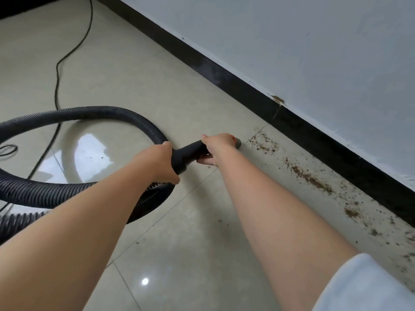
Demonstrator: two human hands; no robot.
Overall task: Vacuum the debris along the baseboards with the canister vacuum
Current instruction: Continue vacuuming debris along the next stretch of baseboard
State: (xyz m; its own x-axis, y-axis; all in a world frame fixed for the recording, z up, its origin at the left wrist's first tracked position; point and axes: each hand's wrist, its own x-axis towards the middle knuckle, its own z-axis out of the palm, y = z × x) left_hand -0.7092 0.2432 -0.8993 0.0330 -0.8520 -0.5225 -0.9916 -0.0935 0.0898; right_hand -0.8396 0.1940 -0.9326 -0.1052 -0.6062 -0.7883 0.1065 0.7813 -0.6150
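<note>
Around the black nozzle (190, 153) of the vacuum both my hands are wrapped: my right hand (216, 145) grips it near the tip, fingers curled under, and my left hand (165, 163) grips the thicker end where the ribbed hose (74, 113) joins. Its grey tip (238, 142) points at the floor (179, 243), just short of the nearest brown debris (265, 143). More debris trails along the floor beside the black baseboard (292, 122), toward me on the right. Behind my hands the hose loops across the glossy tiles, and a thin black cord (57, 86) runs away toward the far side. Above the baseboard is a pale wall (314, 41).
</note>
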